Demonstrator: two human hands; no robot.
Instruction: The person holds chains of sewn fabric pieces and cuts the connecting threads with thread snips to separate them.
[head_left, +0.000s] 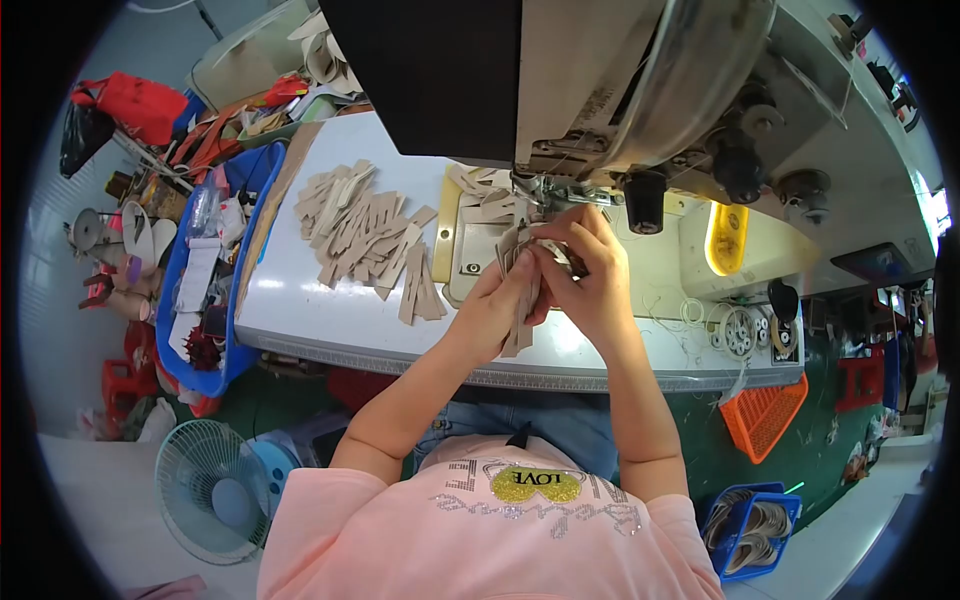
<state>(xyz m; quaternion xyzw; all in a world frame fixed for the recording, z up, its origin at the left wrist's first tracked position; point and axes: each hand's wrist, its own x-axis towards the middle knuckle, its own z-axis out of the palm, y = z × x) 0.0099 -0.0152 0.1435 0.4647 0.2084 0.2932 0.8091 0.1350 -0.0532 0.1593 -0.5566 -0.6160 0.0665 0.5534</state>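
Just in front of the needle area of a sewing machine, my left hand is closed around several beige strips that hang down past the fingers. My right hand touches the upper end of the same strips, its thumb and fingers pinched together near the presser foot. What exactly lies between the right fingertips is too small to make out. A heap of loose beige pieces lies on the white table to the left, and more pieces rest beside the needle plate.
A blue tray of supplies stands at the table's left end. Bobbins and loose thread lie to the right. An orange basket, a blue crate and a fan are below. The machine head overhangs both hands.
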